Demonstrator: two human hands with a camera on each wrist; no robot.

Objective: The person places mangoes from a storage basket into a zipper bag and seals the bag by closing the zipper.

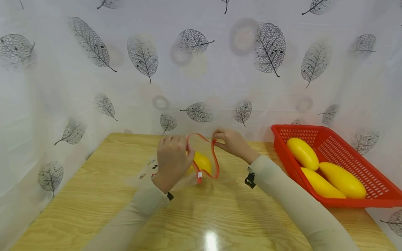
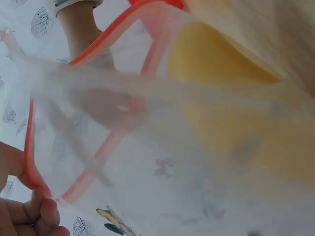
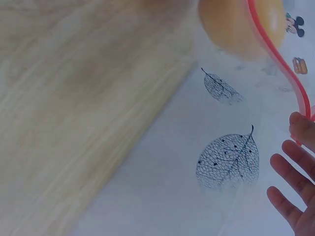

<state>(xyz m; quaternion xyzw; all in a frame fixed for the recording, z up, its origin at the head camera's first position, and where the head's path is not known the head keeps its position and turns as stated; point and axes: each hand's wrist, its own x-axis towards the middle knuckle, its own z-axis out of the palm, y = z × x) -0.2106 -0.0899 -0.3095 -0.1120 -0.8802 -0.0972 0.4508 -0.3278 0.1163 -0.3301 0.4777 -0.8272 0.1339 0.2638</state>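
Note:
Both hands hold the red-edged mouth of a translucent bag [image 1: 147,170] printed with small cartoon figures. My left hand [image 1: 172,157] grips the left side of the rim; in the left wrist view its thumb and fingers [image 2: 47,214] pinch the red edging. On the far right side of the mouth, my right hand [image 1: 233,143] pinches the rim between thumb and forefinger, its other fingers [image 3: 290,177] spread. A yellow mango [image 1: 202,163] shows through the mouth, inside the bag, partly hidden by the left hand. A white label [image 1: 200,174] sits on the near rim.
On the right stands a red plastic basket [image 1: 282,164] with three yellow mangoes [image 1: 342,179] in it. The wooden table [image 1: 94,195] runs back to a white curtain [image 1: 207,83] with leaf prints.

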